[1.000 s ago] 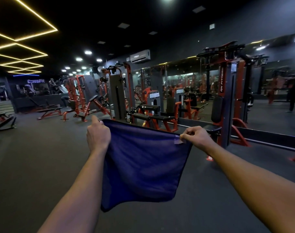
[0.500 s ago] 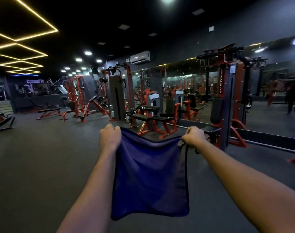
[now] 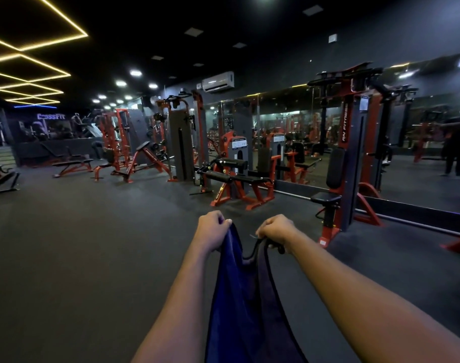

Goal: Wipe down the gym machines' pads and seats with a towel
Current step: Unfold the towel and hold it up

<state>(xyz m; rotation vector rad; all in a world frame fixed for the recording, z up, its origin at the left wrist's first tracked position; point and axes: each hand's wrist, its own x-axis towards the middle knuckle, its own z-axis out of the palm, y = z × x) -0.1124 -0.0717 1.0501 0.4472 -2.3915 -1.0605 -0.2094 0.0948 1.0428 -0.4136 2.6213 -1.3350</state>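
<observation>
Two hands hold one blue towel (image 3: 246, 310) out in front, down at 6 o'clock. The left hand (image 3: 213, 229) grips one top corner and the right hand (image 3: 276, 230) grips the other, fingers curled tight on the cloth. A second ago the hands were wide apart and the towel was stretched flat like a flag. Now they have come close, nearly side by side but not touching. The towel sags in the middle and hangs down in two long folds below them.

That looks like folding. I think the person is making the towel small and thick so it fits in one hand for rubbing. No wiping has started yet. The towel touches no machine.

The nearest seat (image 3: 326, 198) is at 2 o'clock from the hands, well apart from them, with a tall back pad (image 3: 335, 167) above it. A bench (image 3: 234, 176) with long pads sits at 12 o'clock, farther off. The next job is likely to finish the fold, then walk over to a seat.
</observation>
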